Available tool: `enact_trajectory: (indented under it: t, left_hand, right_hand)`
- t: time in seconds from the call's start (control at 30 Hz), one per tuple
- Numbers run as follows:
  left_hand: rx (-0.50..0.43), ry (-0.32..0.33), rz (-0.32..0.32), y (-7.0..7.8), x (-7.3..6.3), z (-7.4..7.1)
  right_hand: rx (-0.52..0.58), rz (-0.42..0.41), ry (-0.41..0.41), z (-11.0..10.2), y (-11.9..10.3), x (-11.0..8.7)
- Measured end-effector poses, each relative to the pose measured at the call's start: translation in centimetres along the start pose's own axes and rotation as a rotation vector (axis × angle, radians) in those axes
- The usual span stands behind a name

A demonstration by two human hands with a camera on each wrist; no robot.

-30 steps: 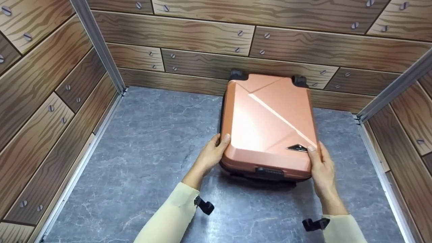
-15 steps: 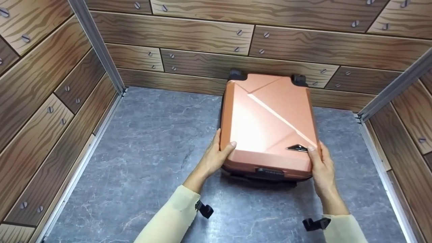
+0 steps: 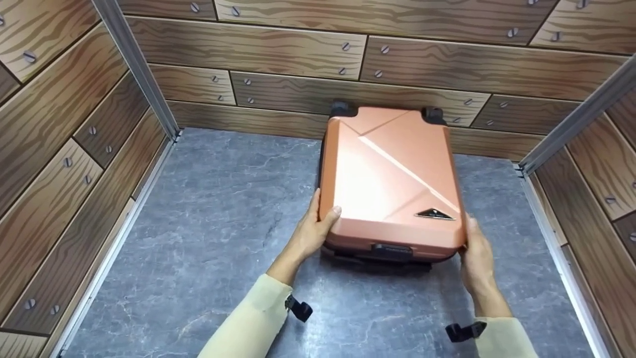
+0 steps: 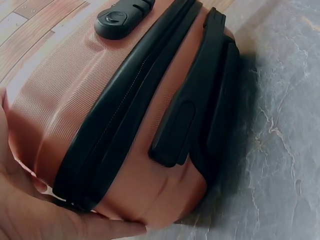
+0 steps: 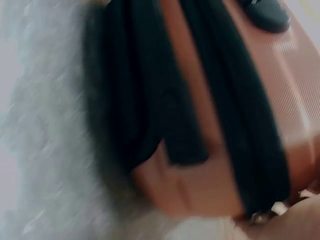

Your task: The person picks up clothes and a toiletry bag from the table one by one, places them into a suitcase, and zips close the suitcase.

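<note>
A rose-gold hard-shell suitcase (image 3: 392, 174) lies on its broad side on the floor, its black wheels (image 3: 342, 109) toward the back wall. My left hand (image 3: 309, 234) holds its near left corner, thumb over the top edge and fingers along the side. Against the near right side rests my right hand (image 3: 478, 261), its thumb off the top face; some of its fingers are hidden. The left wrist view shows a black zip band (image 4: 112, 112), a lock piece (image 4: 122, 19) and the pull handle (image 4: 175, 130). Blur softens the suitcase (image 5: 185, 185) in the right wrist view.
Grey marbled flooring (image 3: 223, 209) surrounds the suitcase. Wood-patterned panels form the back wall (image 3: 293, 54), left wall (image 3: 74, 149) and right wall (image 3: 586, 199), with metal posts at the corners. Small black camera mounts (image 3: 300, 309) sit on both sleeves.
My left hand has shifted its hold, with the thumb reaching further onto the top edge. The right thumb has come off the top face beside the triangular badge. The head view has shifted slightly.
</note>
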State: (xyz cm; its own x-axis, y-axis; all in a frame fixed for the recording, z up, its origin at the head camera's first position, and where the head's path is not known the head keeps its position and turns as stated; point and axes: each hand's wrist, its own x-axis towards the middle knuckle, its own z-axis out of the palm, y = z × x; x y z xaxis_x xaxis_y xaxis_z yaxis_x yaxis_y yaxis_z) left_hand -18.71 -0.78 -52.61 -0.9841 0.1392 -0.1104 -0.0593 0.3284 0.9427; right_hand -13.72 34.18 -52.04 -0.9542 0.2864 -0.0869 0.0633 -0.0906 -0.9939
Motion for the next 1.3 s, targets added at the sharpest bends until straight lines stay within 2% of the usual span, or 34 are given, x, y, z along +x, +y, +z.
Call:
enact_trajectory:
  t: [0.13, 0.23, 0.4, 0.5, 0.57, 0.7, 0.83, 0.93, 1.03, 1.17, 1.3]
  left_hand:
    - [0.016, -0.002, 0.043, -0.2, 0.0, -0.2]
    - [0.038, -0.027, 0.113, -0.7, -0.2, -0.5]
    - [0.126, -0.119, 0.232, -1.5, -0.3, -0.9]
    - [0.206, -0.13, 0.285, -1.7, -0.1, -1.1]
    - [0.237, -0.122, 0.31, -1.8, 0.2, -1.1]
    - [0.24, -0.115, 0.334, -2.1, 0.5, -1.3]
    - [0.235, -0.113, 0.341, -2.4, 0.5, -1.2]
    - [0.233, -0.114, 0.344, -2.4, 0.5, -1.1]
    - [0.232, -0.119, 0.343, -2.3, 0.5, -1.1]
    - [0.235, -0.114, 0.342, -2.2, 0.4, -1.1]
    - [0.255, -0.1, 0.347, -2.4, 0.3, -1.1]
  right_hand:
    - [-0.006, 0.039, 0.05, -1.7, 1.3, -0.6]
    - [-0.074, 0.039, 0.016, -2.6, 2.0, -0.8]
    - [-0.335, -0.019, -0.047, -3.3, 2.5, -0.6]
    - [-0.5, -0.081, -0.054, -3.7, 2.5, -0.2]
    - [-0.617, -0.102, -0.034, -4.0, 2.4, 0.1]
    - [-0.82, -0.118, 0.025, -4.6, 2.3, 0.7]
    - [-0.957, -0.255, 0.078, -4.7, 2.4, 1.1]
    - [-1.006, -0.393, 0.087, -4.6, 2.5, 1.2]
    - [-1.015, -0.469, 0.062, -4.8, 2.5, 1.3]
    - [-1.032, -0.505, 0.041, -4.9, 2.7, 1.2]
    - [-1.033, -0.495, 0.027, -4.7, 2.7, 1.1]
